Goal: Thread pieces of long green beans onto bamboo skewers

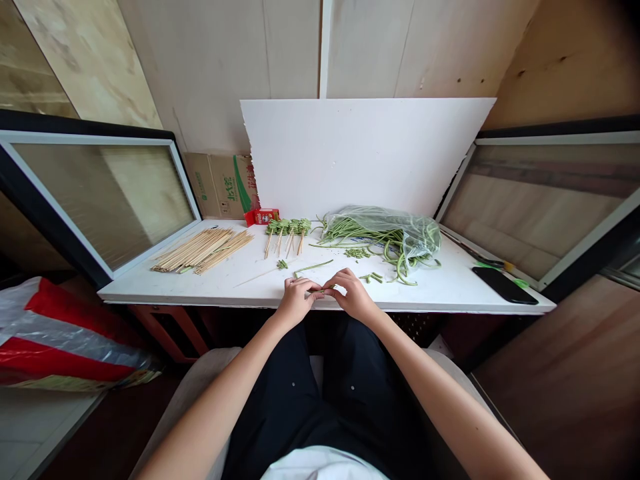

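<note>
Over the front edge of the white table, my left hand (297, 297) and my right hand (352, 293) meet with pinched fingertips. Between them is a short stretch of green long bean (328, 287), mostly covered by the fingers. Just beyond lies a single long bean (314, 268). Left of it, a thin skewer (256, 276) carries a few bean pieces (282, 265) at one end. Cut bean pieces (371, 277) rest to the right of my right hand, with a small heap of short bean bits (357, 253) behind them.
Bare bamboo skewers (197, 250) lie in a pile at left. Several loaded bean skewers (289, 227) sit at the back, near a red box (266, 215). A clear plastic bag (415, 233) holds long beans. A black phone (505, 285) lies near the right edge; glass-paned panels flank the table (225, 293).
</note>
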The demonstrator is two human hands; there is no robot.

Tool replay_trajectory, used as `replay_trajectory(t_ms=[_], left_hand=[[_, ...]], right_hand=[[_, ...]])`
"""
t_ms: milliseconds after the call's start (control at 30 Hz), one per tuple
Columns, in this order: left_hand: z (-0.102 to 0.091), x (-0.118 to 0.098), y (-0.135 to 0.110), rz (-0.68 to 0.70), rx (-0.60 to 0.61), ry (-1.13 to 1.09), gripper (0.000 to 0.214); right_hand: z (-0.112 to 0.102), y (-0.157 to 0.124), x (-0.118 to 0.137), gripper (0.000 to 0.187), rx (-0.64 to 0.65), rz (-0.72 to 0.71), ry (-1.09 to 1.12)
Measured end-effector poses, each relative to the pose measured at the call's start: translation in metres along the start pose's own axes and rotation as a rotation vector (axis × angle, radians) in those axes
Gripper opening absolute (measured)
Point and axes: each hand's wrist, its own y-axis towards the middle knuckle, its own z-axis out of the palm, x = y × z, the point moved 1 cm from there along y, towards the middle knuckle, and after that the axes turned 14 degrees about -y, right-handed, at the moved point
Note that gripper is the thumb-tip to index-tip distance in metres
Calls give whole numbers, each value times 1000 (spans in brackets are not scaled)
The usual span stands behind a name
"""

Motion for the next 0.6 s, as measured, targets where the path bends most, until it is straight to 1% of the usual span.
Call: replay_trajectory(t_ms=[133, 233, 333, 467, 600], left_hand=[[3, 1, -1, 1, 40, 19, 8], [7, 1, -2, 6, 83, 45, 11], [8, 0, -3, 17, 87, 32, 20], [7, -2, -1, 37, 70, -58, 24], [5, -5, 1, 64, 76, -185, 23]], right_hand=[[4, -1, 0, 11, -11, -5, -15], [7, -2, 1, 19, 12, 8, 15], [10, -3, 1, 24, 36, 65, 90], [16, -6, -3, 17, 54, 163, 216], [24, -8, -12, 9, 59, 223, 340]])
